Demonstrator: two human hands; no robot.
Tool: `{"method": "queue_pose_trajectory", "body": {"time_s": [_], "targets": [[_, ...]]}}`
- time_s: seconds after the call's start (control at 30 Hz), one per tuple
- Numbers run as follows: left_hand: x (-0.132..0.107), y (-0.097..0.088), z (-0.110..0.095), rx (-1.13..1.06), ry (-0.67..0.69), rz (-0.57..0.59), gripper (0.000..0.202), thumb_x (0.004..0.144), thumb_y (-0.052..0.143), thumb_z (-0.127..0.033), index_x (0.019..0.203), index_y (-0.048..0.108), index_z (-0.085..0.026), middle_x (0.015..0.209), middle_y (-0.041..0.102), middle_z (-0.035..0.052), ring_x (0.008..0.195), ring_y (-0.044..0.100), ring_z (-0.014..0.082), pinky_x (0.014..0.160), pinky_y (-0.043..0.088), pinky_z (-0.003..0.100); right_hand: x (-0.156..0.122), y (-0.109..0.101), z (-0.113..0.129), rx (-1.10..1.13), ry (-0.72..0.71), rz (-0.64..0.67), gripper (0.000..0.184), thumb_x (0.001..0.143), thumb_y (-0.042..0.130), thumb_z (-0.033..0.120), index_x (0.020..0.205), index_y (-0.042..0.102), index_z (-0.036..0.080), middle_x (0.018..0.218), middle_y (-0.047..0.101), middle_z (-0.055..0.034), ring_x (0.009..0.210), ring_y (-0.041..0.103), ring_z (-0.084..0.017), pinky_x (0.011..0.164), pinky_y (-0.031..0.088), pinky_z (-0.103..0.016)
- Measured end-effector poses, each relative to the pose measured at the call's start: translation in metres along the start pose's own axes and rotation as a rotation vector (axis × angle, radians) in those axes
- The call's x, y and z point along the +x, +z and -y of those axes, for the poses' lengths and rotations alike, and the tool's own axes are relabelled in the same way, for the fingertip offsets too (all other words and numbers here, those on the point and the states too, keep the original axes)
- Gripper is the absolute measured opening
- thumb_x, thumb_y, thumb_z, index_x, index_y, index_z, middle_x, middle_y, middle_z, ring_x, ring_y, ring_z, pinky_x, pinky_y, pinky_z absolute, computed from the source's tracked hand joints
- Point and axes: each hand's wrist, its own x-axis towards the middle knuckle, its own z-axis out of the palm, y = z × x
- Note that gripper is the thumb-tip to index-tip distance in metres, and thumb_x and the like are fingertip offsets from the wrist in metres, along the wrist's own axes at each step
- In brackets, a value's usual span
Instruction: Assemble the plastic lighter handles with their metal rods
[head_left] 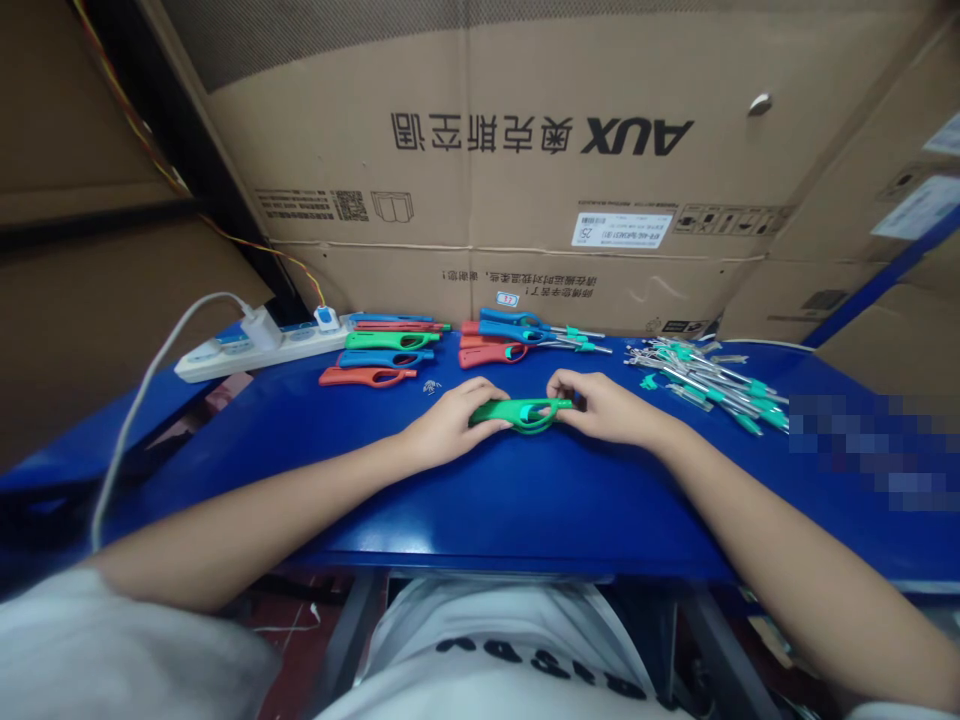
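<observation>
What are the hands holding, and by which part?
A green lighter body: the left hand grips its left end, and the right hand pinches its right end.

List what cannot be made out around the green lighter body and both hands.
Head view, green lighter body: one end hidden under the left hand, the other by the right hand.
Head view, tiny bits on the blue table: too small to identify.
Head view, patch on the right: blurred out.
</observation>
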Motion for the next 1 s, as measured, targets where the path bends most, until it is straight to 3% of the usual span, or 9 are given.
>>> {"method": "queue_pose_trajectory", "body": {"time_s": [0.2, 0.33, 0.47, 0.57, 0.7, 0.87, 1.0], "targets": [[0.002, 0.005, 0.003, -0.147, -0.094, -0.159, 0.033, 0.094, 0.06, -0.043, 0.115, 0.059, -0.018, 0.115, 0.067, 0.0099, 0.106, 0.064, 0.0235, 0.094, 0.051, 0.038, 0.004, 0.003, -0.001, 0.106, -0.026, 0.024, 0.031, 0.098, 0.046, 0.04, 0.085, 0.064, 0.018, 0.081, 0.069, -0.0028, 0.073, 0.059, -0.016, 0.07, 0.043, -0.027], [0.006, 0.001, 0.004, -0.352, -0.21, -0.294, 0.033, 0.098, 0.05, -0.048, 0.11, 0.056, -0.018, 0.108, 0.068, 0.0085, 0.096, 0.066, 0.0205, 0.088, 0.053, 0.036, 0.004, 0.005, -0.001, -0.081, -0.039, 0.021, 0.031, 0.099, 0.046, 0.038, 0.083, 0.065, 0.019, 0.084, 0.07, -0.0043, 0.075, 0.06, -0.017, 0.068, 0.04, -0.027], [0.007, -0.008, 0.009, -0.33, -0.286, -0.376, 0.03, 0.098, 0.045, -0.047, 0.102, 0.055, -0.019, 0.098, 0.066, 0.0052, 0.085, 0.063, 0.0164, 0.084, 0.052, 0.032, 0.001, 0.002, -0.005, -0.269, -0.027, -0.008, 0.029, 0.1, 0.045, 0.036, 0.089, 0.067, 0.021, 0.095, 0.073, -0.0071, 0.084, 0.063, -0.022, 0.067, 0.039, -0.029], [0.005, -0.01, 0.009, -0.186, -0.278, -0.28, 0.038, 0.087, 0.063, -0.045, 0.113, 0.054, -0.018, 0.103, 0.066, 0.005, 0.089, 0.064, 0.0193, 0.082, 0.052, 0.033, -0.001, -0.001, -0.006, -0.292, -0.063, -0.044, 0.028, 0.101, 0.044, 0.036, 0.096, 0.067, 0.021, 0.101, 0.073, -0.008, 0.089, 0.065, -0.023, 0.071, 0.042, -0.031], [0.002, -0.005, 0.007, 0.043, -0.162, -0.062, 0.051, 0.077, 0.075, -0.044, 0.117, 0.059, -0.018, 0.112, 0.069, 0.0075, 0.1, 0.065, 0.0255, 0.089, 0.051, 0.037, -0.001, -0.003, 0.001, -0.258, -0.136, -0.12, 0.027, 0.101, 0.044, 0.035, 0.099, 0.066, 0.021, 0.101, 0.072, -0.0087, 0.09, 0.066, -0.022, 0.075, 0.045, -0.032], [0.004, -0.004, 0.013, 0.081, -0.076, 0.023, 0.024, 0.086, 0.066, -0.04, 0.093, 0.067, -0.017, 0.089, 0.068, 0.0052, 0.085, 0.064, 0.0214, 0.075, 0.048, 0.031, -0.003, -0.003, 0.01, -0.203, -0.204, -0.179, 0.025, 0.1, 0.045, 0.036, 0.098, 0.065, 0.021, 0.099, 0.072, -0.0089, 0.089, 0.066, -0.021, 0.078, 0.047, -0.032], [0.009, -0.015, 0.017, 0.088, -0.088, 0.023, 0.028, 0.087, 0.064, -0.043, 0.079, 0.062, -0.016, 0.08, 0.063, 0.0031, 0.078, 0.06, 0.0186, 0.07, 0.044, 0.028, -0.003, -0.008, 0.002, -0.21, -0.2, -0.188, 0.026, 0.099, 0.047, 0.037, 0.094, 0.067, 0.021, 0.095, 0.073, -0.0088, 0.086, 0.065, -0.022, 0.076, 0.046, -0.033]]}}
